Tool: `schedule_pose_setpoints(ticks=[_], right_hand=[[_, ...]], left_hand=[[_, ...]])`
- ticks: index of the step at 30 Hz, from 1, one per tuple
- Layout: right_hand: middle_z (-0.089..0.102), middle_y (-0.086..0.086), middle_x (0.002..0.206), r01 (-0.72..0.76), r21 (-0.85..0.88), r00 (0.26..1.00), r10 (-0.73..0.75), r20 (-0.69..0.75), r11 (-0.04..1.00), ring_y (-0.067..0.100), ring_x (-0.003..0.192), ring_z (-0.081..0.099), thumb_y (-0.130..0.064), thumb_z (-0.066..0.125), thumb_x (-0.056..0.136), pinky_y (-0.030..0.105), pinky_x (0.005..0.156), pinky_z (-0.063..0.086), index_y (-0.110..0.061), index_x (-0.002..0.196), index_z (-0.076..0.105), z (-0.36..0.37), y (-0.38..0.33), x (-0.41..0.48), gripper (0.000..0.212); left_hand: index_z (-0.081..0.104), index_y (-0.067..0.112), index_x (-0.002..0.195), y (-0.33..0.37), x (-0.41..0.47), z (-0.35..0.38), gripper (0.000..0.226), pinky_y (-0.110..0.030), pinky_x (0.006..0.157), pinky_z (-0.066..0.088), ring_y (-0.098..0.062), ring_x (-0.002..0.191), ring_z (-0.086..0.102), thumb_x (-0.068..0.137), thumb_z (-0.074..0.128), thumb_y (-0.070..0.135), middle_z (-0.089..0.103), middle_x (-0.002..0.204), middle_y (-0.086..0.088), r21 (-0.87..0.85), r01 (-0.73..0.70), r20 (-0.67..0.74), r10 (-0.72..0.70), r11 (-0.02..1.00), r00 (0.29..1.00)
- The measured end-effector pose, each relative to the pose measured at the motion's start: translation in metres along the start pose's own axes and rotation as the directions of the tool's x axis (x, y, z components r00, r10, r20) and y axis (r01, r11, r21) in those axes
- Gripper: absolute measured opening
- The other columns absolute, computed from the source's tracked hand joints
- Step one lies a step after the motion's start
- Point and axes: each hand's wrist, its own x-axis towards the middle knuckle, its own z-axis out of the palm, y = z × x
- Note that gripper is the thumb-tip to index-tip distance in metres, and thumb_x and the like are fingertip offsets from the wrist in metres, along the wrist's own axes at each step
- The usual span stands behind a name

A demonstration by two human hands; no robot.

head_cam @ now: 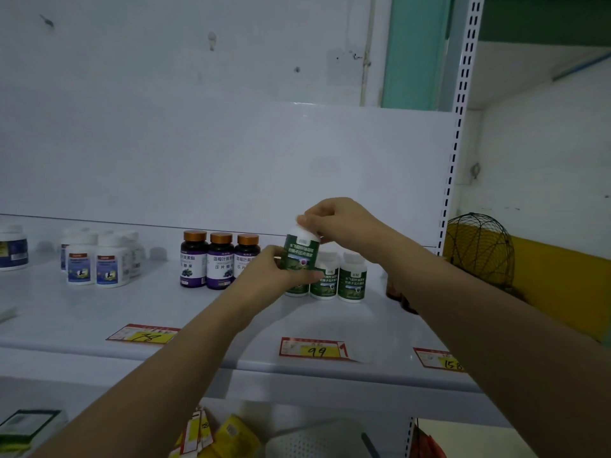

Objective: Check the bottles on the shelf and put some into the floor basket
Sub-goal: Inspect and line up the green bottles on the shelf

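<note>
And here it is: the green-labelled white bottle (301,251) is up off the shelf, held in the air straight above the "99" price tag (314,349). The left hand (274,271) wraps its fingers round the lower body, over the label. The right hand (334,219) pinches the white cap from above, fingertips curled on its rim. This looks like the checking step, with the label turned toward the camera and the bottle tilted slightly.

Behind it, also above that tag, matching green bottles (352,279) stand in a row. Up and left of the tag are the purple bottles with copper caps (220,262).

On handling, it looks like small rigid plastic, light, with a glossy label, so perhaps a touch slippery. The body grip seems the safe one, since a cap taking the load could twist loose.

Well below the tag, at the bottom edge, a white perforated shape (317,438) may be the floor basket, but I can't tell.
</note>
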Motion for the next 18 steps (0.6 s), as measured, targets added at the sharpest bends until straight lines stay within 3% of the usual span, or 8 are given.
schedule_pose_setpoints(ticks=[3, 5, 7, 9, 11, 14, 16, 18], right_hand=[[0.064, 0.005, 0.114, 0.006, 0.065, 0.999, -0.009, 0.05, 0.998, 0.019, 0.102, 0.064, -0.023, 0.06, 0.091, 0.039, 0.099, 0.05, -0.014, 0.12, 0.06, -0.006, 0.006, -0.001, 0.031], [0.062, 0.002, 0.119, 0.021, 0.078, 0.997, -0.026, 0.068, 0.997, 0.017, 0.108, 0.06, -0.021, 0.056, 0.093, 0.039, 0.102, 0.047, -0.015, 0.123, 0.059, -0.005, 0.008, -0.003, 0.031], [0.062, -0.002, 0.119, 0.031, 0.038, 0.998, -0.033, 0.058, 0.999, 0.015, 0.111, 0.058, -0.031, 0.056, 0.092, 0.037, 0.102, 0.045, -0.018, 0.12, 0.061, -0.003, 0.007, -0.004, 0.031], [0.061, -0.006, 0.114, 0.043, -0.116, 0.999, -0.041, 0.02, 0.992, 0.012, 0.107, 0.056, -0.046, 0.059, 0.089, 0.03, 0.093, 0.045, -0.019, 0.118, 0.064, -0.004, 0.004, -0.005, 0.04], [0.058, -0.006, 0.108, 0.039, -0.179, 0.998, -0.047, -0.043, 0.983, 0.012, 0.105, 0.056, -0.045, 0.062, 0.087, 0.026, 0.087, 0.045, -0.019, 0.117, 0.065, -0.008, 0.001, -0.006, 0.04], [0.06, -0.003, 0.113, 0.048, -0.017, 0.999, -0.049, -0.009, 0.999, 0.014, 0.108, 0.059, -0.029, 0.066, 0.087, 0.029, 0.096, 0.048, -0.024, 0.118, 0.064, -0.013, 0.002, -0.006, 0.032], [0.063, -0.002, 0.115, 0.073, 0.06, 0.997, -0.075, 0.022, 0.996, 0.013, 0.108, 0.06, -0.02, 0.065, 0.086, 0.029, 0.095, 0.049, -0.024, 0.119, 0.062, -0.015, 0.003, -0.007, 0.033], [0.065, -0.001, 0.117, 0.09, 0.119, 0.995, -0.093, 0.025, 0.989, 0.012, 0.107, 0.061, -0.014, 0.064, 0.087, 0.024, 0.089, 0.05, -0.022, 0.121, 0.06, -0.015, 0.002, -0.009, 0.035]], left_hand=[[0.053, 0.019, 0.113, 0.001, 0.001, -0.004, 0.041, -0.015, 0.062, 0.035, 0.004, 0.082, 0.053, 0.078, 0.074, 0.026, 0.06, 0.092, 0.015, 0.011, 0.004, 0.069, -0.005, 1.0, 0.998], [0.057, 0.016, 0.113, 0.002, 0.004, -0.001, 0.042, -0.015, 0.064, 0.038, 0.0, 0.086, 0.058, 0.076, 0.076, 0.025, 0.064, 0.098, 0.009, 0.042, -0.032, 0.043, 0.03, 0.999, 0.999], [0.056, 0.017, 0.107, 0.003, 0.007, 0.005, 0.043, -0.015, 0.061, 0.039, -0.002, 0.083, 0.058, 0.072, 0.079, 0.025, 0.064, 0.098, 0.006, 0.099, -0.067, -0.05, 0.072, 0.993, 0.996], [0.052, 0.018, 0.105, 0.005, 0.008, 0.013, 0.049, -0.016, 0.06, 0.042, -0.004, 0.079, 0.056, 0.068, 0.083, 0.028, 0.061, 0.095, 0.006, 0.199, -0.094, -0.163, 0.128, 0.976, 0.978], [0.049, 0.018, 0.107, 0.006, 0.007, 0.018, 0.055, -0.016, 0.059, 0.041, -0.005, 0.079, 0.053, 0.067, 0.083, 0.031, 0.057, 0.095, 0.007, 0.258, -0.104, -0.205, 0.159, 0.96, 0.966], [0.048, 0.019, 0.12, 0.008, 0.008, 0.018, 0.058, -0.015, 0.065, 0.045, -0.01, 0.093, 0.057, 0.073, 0.076, 0.039, 0.058, 0.107, 0.008, 0.16, -0.028, -0.002, 0.028, 0.987, 1.0], [0.054, 0.015, 0.125, 0.007, 0.01, 0.013, 0.056, -0.03, 0.089, 0.051, -0.014, 0.104, 0.06, 0.077, 0.073, 0.037, 0.064, 0.116, 0.005, 0.028, 0.049, 0.168, -0.053, 0.998, 0.984], [0.057, 0.013, 0.124, 0.006, 0.01, 0.01, 0.051, -0.039, 0.102, 0.044, -0.017, 0.107, 0.061, 0.079, 0.072, 0.03, 0.066, 0.115, 0.001, -0.077, 0.072, 0.201, -0.056, 0.994, 0.978]])
